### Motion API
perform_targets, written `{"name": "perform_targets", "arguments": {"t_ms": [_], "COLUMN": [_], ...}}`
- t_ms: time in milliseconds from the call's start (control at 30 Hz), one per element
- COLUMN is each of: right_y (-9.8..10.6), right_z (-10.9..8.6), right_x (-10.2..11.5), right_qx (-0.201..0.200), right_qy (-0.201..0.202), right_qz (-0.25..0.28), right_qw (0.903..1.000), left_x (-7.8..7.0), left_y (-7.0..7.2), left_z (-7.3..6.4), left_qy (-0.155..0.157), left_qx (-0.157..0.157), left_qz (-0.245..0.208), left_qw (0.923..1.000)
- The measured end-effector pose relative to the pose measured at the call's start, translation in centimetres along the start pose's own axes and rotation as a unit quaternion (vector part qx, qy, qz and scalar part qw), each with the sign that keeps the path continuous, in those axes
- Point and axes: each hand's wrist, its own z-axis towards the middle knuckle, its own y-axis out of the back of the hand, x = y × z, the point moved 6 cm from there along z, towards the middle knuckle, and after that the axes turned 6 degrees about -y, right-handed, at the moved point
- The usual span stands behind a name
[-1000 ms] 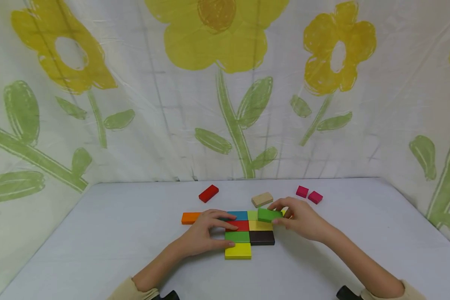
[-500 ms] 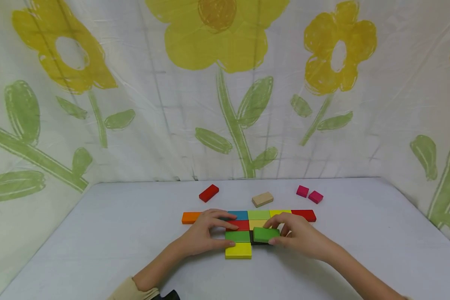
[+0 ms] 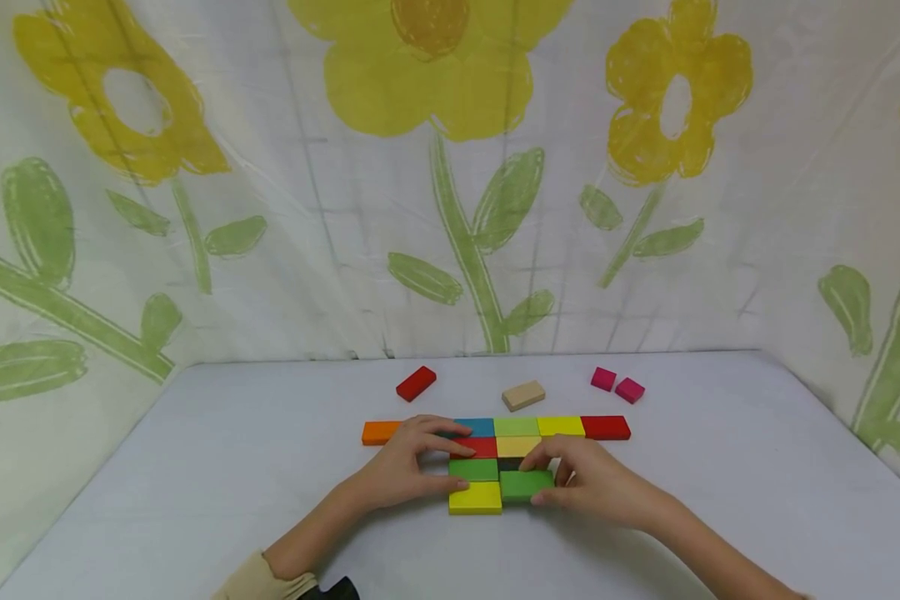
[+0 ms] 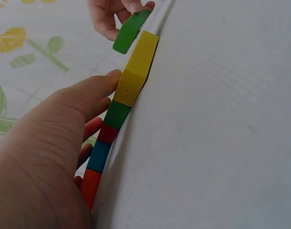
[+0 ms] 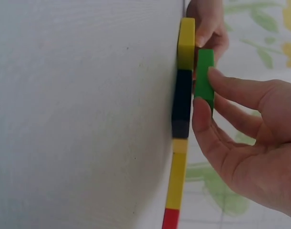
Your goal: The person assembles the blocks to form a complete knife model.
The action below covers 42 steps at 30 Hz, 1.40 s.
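My right hand (image 3: pixel 592 479) pinches a green wooden block (image 3: pixel 523 486) between thumb and fingers. In the right wrist view that block is held above the level of the dark block (image 5: pixel 182 102); in the head view it overlaps that block's front part. My left hand (image 3: pixel 401 462) rests along the left side of the laid blocks, its fingertips on the red block (image 3: pixel 485 447) and the blue block (image 3: pixel 480 427), its thumb at the seam of the flat green block (image 3: pixel 474 469) and the front yellow block (image 3: pixel 475 498). A pale yellow block (image 3: pixel 517 447) lies behind the dark one.
The back row runs from an orange block (image 3: pixel 378 432) through light green (image 3: pixel 516 427) and yellow blocks (image 3: pixel 560 426) to a red end block (image 3: pixel 606 427). Behind it lie a loose red block (image 3: pixel 416 383), a beige block (image 3: pixel 523 395) and two small pink blocks (image 3: pixel 617 384).
My right hand has carried the green block from over the back row toward me, past the dark block, to the right of the front yellow block. My left hand has stayed in place.
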Motion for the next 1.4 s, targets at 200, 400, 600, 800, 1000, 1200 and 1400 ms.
{"name": "perform_targets", "arguments": {"t_ms": [200,400,600,800,1000,1200,1400], "right_y": [-0.5,-0.6,-0.6,0.0,0.3,-0.7,-0.7], "right_z": [0.4,0.4,0.2,-0.6,-1.2,-0.2,-0.5], "right_x": [-1.6,-1.9,-1.8,2.1,4.9,0.4,1.3], "right_qx": [0.008,0.01,0.007,0.007,0.005,0.004,0.003], "right_qy": [-0.033,-0.055,-0.036,-0.01,-0.011,-0.027,-0.011], "right_qz": [-0.019,-0.028,-0.033,-0.011,-0.025,-0.022,-0.011], "right_qw": [0.9992,0.998,0.9988,0.9999,0.9996,0.9994,0.9999], "left_x": [0.0,0.1,0.1,0.1,0.2,0.1,0.2], "left_y": [0.0,0.0,-0.1,-0.1,0.0,0.0,-0.1], "left_z": [0.1,0.0,0.0,0.0,0.0,0.0,0.0], "left_qy": [-0.002,-0.001,-0.002,0.0,-0.002,-0.005,-0.001], "left_qx": [-0.001,-0.001,-0.001,-0.001,-0.001,-0.002,-0.001], "left_qz": [-0.002,-0.006,-0.005,-0.001,-0.002,-0.003,-0.001], "left_qw": [1.0,1.0,1.0,1.0,1.0,1.0,1.0]}}
